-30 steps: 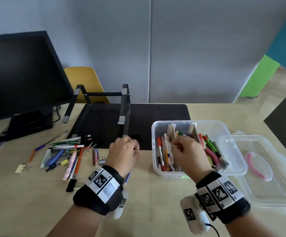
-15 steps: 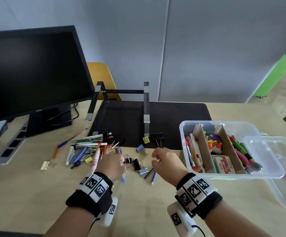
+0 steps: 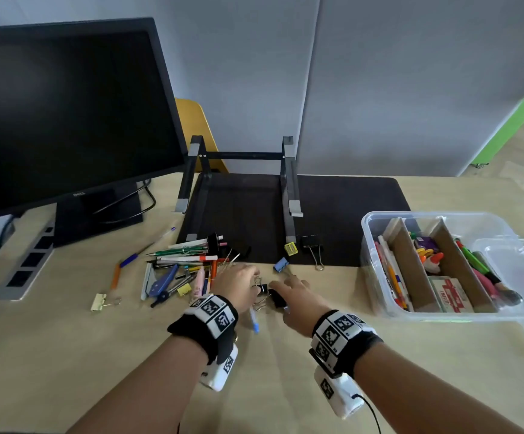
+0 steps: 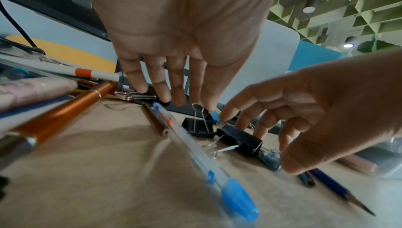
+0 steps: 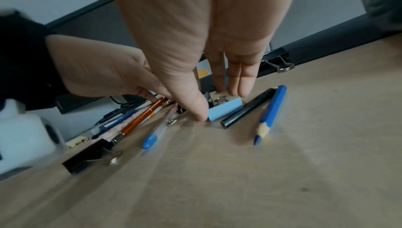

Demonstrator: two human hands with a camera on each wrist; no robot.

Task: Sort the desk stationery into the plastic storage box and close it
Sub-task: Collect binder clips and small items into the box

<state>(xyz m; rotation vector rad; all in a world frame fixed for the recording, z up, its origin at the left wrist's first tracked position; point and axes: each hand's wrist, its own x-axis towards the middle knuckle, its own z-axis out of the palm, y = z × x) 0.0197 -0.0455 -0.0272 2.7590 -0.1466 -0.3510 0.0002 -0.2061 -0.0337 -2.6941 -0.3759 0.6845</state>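
With my left hand [image 3: 238, 285] and right hand [image 3: 298, 303] both spread and empty over the black clips [image 4: 239, 139], I'd pinch their stiff, light, slippery bodies, not the wire loops.

left hand [image 4: 185, 30] fingers straight over black binder clips [image 4: 199, 126] | right hand [image 4: 315, 114] fingers beside clips | blue-capped pen [image 4: 195, 154] foreground

We are seeing a pale tan, wood-look surface [image 3: 66, 355] carrying a black mat [image 3: 342, 220]. Black binder clips [image 4: 199, 127] are lying by a pale blue one [image 5: 225, 109]. A clear pen is wearing a bright blue cap [image 4: 239, 200], beside a copper-orange pen [image 4: 65, 111] and a dark blue pencil [image 5: 270, 111]. The clear box [image 3: 376, 277] is showing brown dividers [image 3: 406, 264]. Our wristbands [image 3: 212, 314] are showing black with black-and-white square codes.
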